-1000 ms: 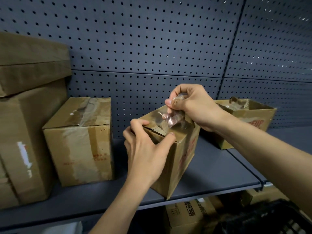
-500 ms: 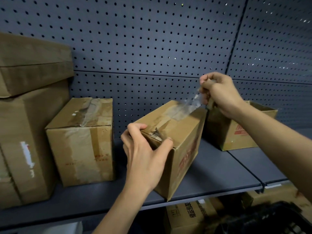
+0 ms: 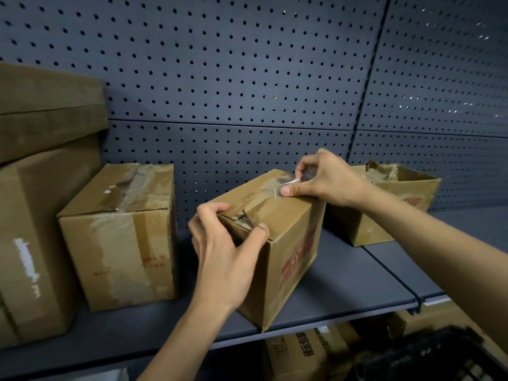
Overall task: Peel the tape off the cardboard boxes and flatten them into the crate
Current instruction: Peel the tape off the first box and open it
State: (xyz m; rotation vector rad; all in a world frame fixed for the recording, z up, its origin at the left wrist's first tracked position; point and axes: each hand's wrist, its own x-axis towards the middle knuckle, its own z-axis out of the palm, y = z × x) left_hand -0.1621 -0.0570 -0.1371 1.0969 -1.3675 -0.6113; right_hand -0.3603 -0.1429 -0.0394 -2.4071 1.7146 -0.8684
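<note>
A small cardboard box (image 3: pixel 291 243) with red print stands tilted at the front of the grey shelf (image 3: pixel 343 284). My left hand (image 3: pixel 225 251) grips its near top corner, thumb on the top edge, fingers down the left side. My right hand (image 3: pixel 321 178) pinches a crumpled strip of clear tape (image 3: pixel 286 184) at the box's far top edge. The top flaps are torn near my left thumb. A black crate (image 3: pixel 439 358) shows at the bottom right, below the shelf.
A taped box (image 3: pixel 121 237) stands to the left, with larger stacked boxes (image 3: pixel 35 188) beyond it. An open box (image 3: pixel 390 204) holding crumpled tape sits behind my right hand. More printed boxes (image 3: pixel 305 353) lie under the shelf. A pegboard wall (image 3: pixel 247 78) backs everything.
My right hand pulled the tape up and away to the right, then came back down to the box's far top edge. My left hand kept its grip on the near corner.
</note>
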